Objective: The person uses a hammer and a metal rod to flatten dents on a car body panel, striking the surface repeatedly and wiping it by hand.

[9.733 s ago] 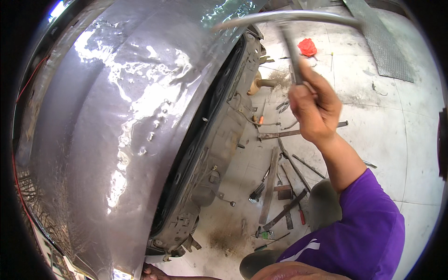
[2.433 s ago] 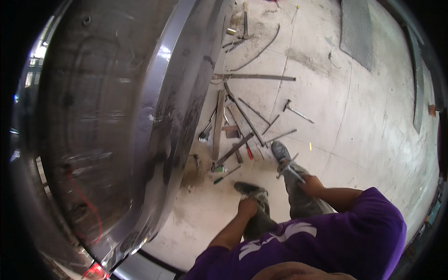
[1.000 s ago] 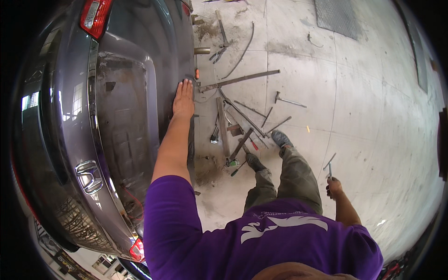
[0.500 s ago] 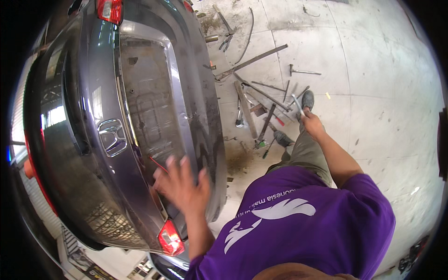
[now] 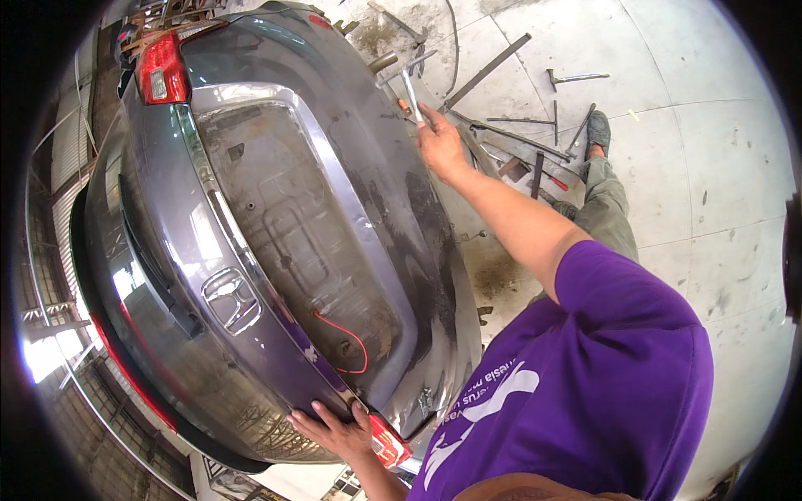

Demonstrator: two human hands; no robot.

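Observation:
Beneath my left hand [image 5: 338, 430] is the dark grey car tailgate [image 5: 251, 334], close to the lower red tail light [image 5: 389, 441]. Its fingers lie spread and flat on the painted metal. In my right hand [image 5: 440, 149] is a metal body hammer [image 5: 411, 93], gripped by the handle with its long thin head pointing away from me. The hammer is over the far edge of the rear bumper [image 5: 368, 117]; I cannot tell whether it touches. A thin red wire [image 5: 364, 349] curls out of the recessed panel [image 5: 280, 217], where the metal looks dull and scuffed.
Several tools and bars lie on the pale floor beyond the car, among them another hammer [image 5: 576, 78], a long flat bar [image 5: 489, 71] and a red-handled tool [image 5: 554, 180]. My shoe [image 5: 598, 132] stands near them. Another red tail light [image 5: 160, 75] is at the far side.
My right hand has swung left with the hammer, from beside my leg to over the bumper. My left hand has come down onto the tailgate near the tail light. The view has shifted.

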